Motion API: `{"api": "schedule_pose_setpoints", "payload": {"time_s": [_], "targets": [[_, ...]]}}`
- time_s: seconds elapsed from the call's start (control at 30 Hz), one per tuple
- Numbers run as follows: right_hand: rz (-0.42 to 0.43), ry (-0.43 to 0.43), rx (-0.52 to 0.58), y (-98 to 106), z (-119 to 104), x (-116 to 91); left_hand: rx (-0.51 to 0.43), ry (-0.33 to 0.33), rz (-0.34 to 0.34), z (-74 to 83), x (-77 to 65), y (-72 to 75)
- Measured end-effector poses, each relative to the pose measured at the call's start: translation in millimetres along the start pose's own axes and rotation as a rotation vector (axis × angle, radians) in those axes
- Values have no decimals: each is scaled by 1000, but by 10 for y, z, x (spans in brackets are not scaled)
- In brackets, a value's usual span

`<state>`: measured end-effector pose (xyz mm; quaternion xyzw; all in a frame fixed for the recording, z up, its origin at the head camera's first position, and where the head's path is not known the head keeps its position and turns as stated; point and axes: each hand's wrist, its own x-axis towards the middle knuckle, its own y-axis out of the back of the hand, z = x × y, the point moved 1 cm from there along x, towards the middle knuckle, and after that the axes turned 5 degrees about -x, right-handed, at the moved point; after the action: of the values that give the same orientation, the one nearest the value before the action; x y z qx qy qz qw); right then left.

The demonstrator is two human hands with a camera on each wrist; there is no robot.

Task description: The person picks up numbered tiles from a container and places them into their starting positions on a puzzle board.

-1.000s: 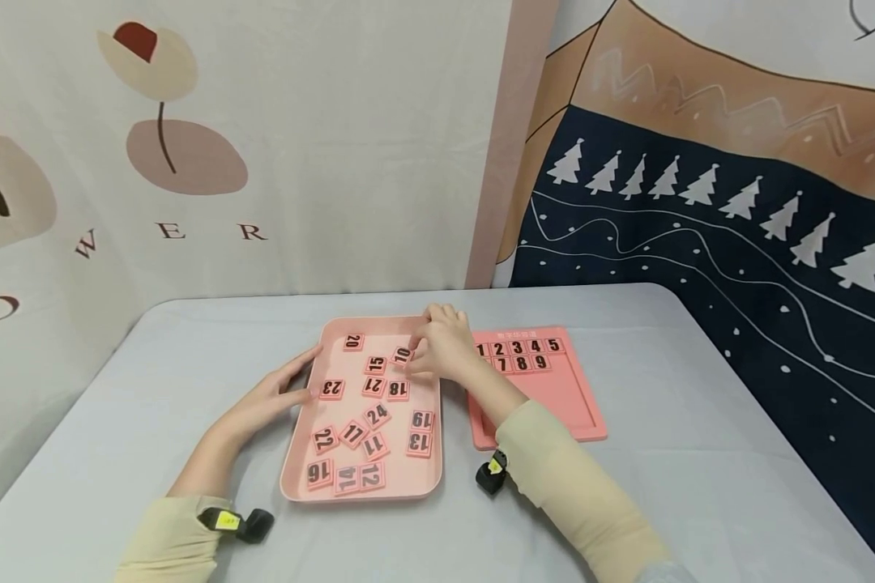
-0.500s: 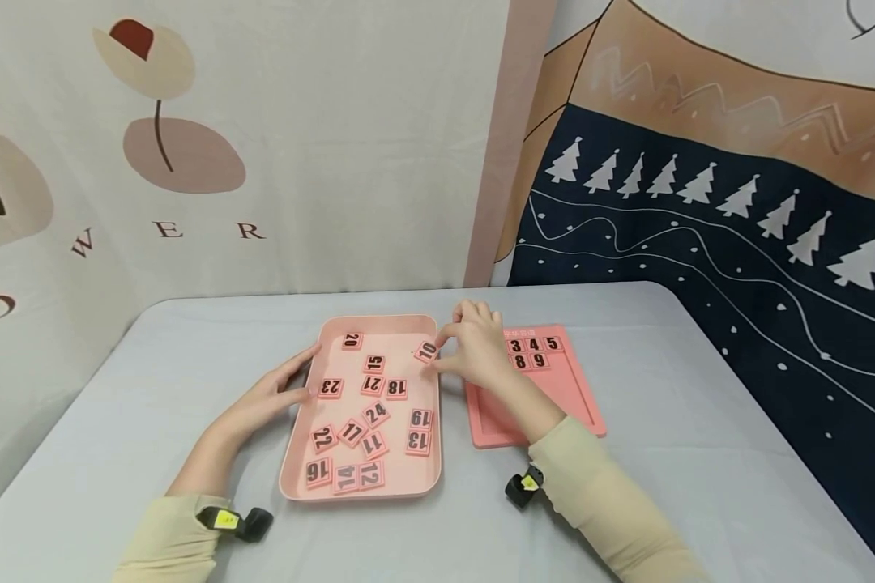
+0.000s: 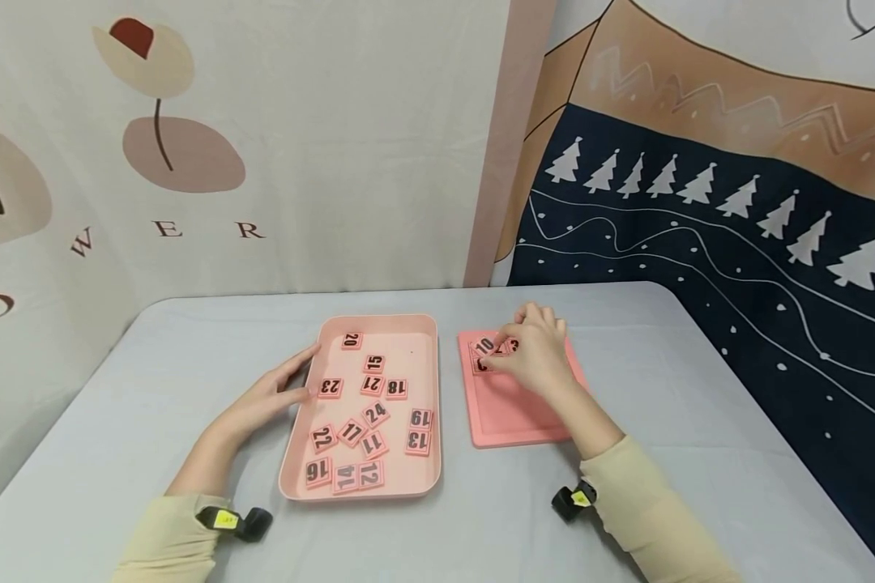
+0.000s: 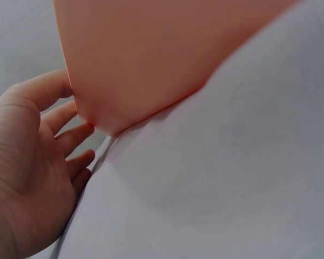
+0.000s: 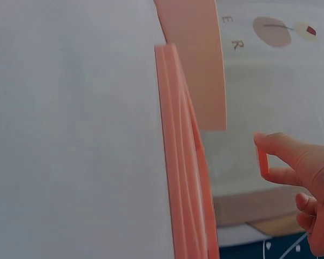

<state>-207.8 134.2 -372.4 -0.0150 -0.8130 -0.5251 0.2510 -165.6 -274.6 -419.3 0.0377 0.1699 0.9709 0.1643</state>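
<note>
My right hand (image 3: 538,350) pinches a pink number tile (image 3: 484,346) marked 10 by its edges, thumb on one side and a finger on the other. The tile is over the upper left of the pink puzzle board (image 3: 525,417); in the right wrist view the tile (image 5: 263,161) shows edge-on, apart from the board (image 5: 178,151). Tiles in the board's top rows are partly hidden behind the hand. At the left side of the pink tray (image 3: 401,324), my left hand (image 3: 270,393) touches the wall with loosely extended fingers; the left wrist view shows its fingertips (image 4: 86,129) against the tray (image 4: 135,59).
Several number tiles lie loose in the tray at various angles, among them 20 (image 3: 352,340), 24 (image 3: 375,414) and 16 (image 3: 318,471). Tray and board stand side by side on a table with a pale cloth (image 3: 671,453). Printed curtains (image 3: 350,162) hang behind.
My right hand has lifted the 10 tile out of the tray and carried it right, across the rim to over the board. The left hand has stayed at the tray's side.
</note>
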Motion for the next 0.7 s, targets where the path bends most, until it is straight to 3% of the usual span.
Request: {"api": "schedule_pose_setpoints", "payload": {"time_s": [0.37,0.7], "targets": [[21,-119,-46,206,399,-171,14,19,4,-18,10,4],[21,-247,-110,221,657,-308,4,22,4,-26,14,1]]}}
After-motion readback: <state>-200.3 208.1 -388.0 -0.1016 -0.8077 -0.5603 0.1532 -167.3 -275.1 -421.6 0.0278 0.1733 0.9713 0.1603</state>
